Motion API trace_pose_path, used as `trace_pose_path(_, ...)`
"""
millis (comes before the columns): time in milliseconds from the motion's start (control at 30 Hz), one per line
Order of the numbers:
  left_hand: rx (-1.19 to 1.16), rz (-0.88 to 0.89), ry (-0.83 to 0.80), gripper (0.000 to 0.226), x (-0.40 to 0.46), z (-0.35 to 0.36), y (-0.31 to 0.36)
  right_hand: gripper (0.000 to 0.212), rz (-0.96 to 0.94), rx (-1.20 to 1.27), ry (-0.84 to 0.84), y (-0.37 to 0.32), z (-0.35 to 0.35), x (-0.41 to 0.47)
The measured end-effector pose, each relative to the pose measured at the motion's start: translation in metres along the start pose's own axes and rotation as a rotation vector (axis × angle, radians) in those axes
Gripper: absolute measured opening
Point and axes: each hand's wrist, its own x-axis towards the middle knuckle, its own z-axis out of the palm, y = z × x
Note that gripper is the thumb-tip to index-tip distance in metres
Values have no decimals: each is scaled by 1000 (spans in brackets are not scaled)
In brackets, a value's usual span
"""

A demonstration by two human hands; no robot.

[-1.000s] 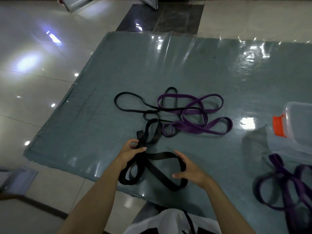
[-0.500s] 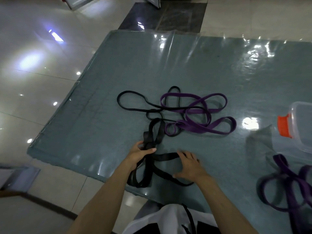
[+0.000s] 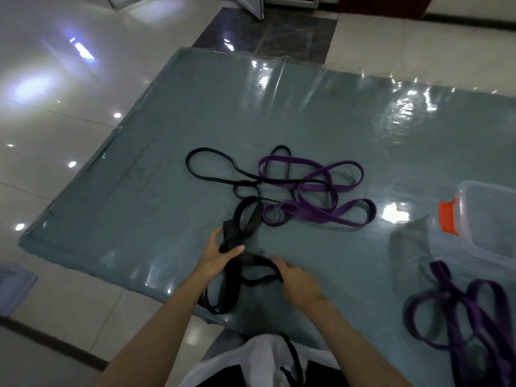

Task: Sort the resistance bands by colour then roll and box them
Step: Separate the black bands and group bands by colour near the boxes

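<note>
A wide black band lies in loops at the near edge of the counter, which is covered in a shiny grey-green sheet. The left hand grips this band where its strands bunch together, thumb across the top and fingers curled behind. From that grip one loop runs away toward the far side, and two longer loops hang over the near edge of the counter. The right hand is just to the right, its fingers curled down onto a further loop of the same band; the hand is blurred, so whether it pinches the strand or only presses on it I cannot tell.

Just beyond the wide band, a thin black band spreads in open loops, tangled with a purple band that lies to its right. The far loop of the wide band touches this tangle.

Well to the right, a second heap of purple bands lies at the near right. Just beyond it stands a clear plastic box with an orange clip on its left side.

The floor to the left is glossy pale tile.
</note>
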Motion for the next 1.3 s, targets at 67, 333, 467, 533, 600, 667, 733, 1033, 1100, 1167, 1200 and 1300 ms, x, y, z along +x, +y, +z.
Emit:
trace_pose_path(67,-23,38,-25,80,-8,-4,0,68,-3,188,45,10,-6,-1)
trace_pose_path(333,71,194,-65,48,-60,-19,12,29,228,1010,394,-5,-20,-29)
trace_pose_path(467,198,296,-137,47,-86,-19,13,39,191,1119,530,-21,-37,-64)
trace_pose_path(533,252,338,-190,47,-96,-15,14,41,167,1121,578,-24,-39,-82)
trace_pose_path(600,269,362,-251,52,-106,-8,17,38,151,1086,616,-22,-37,-101)
trace_pose_path(667,247,371,-311,63,-116,3,22,34,146,1025,641,-20,-35,-122)
trace_pose_path(733,225,362,-355,71,-125,16,30,28,163,1000,662,-17,-31,-140)
trace_pose_path(1033,291,439,-579,65,-150,115,64,12,403,1495,958,19,-28,-212)
trace_pose_path(1100,320,467,-624,68,-158,145,69,13,422,1636,996,34,-29,-225)
trace_pose_path(1167,347,491,-658,68,-167,176,71,12,440,1818,1010,53,-30,-238)
trace_pose_path(1200,354,499,-677,69,-171,194,72,13,447,1911,1011,65,-29,-245)
trace_pose_path(1300,365,517,-730,70,-187,250,71,31,474,2093,1046,107,-28,-266)
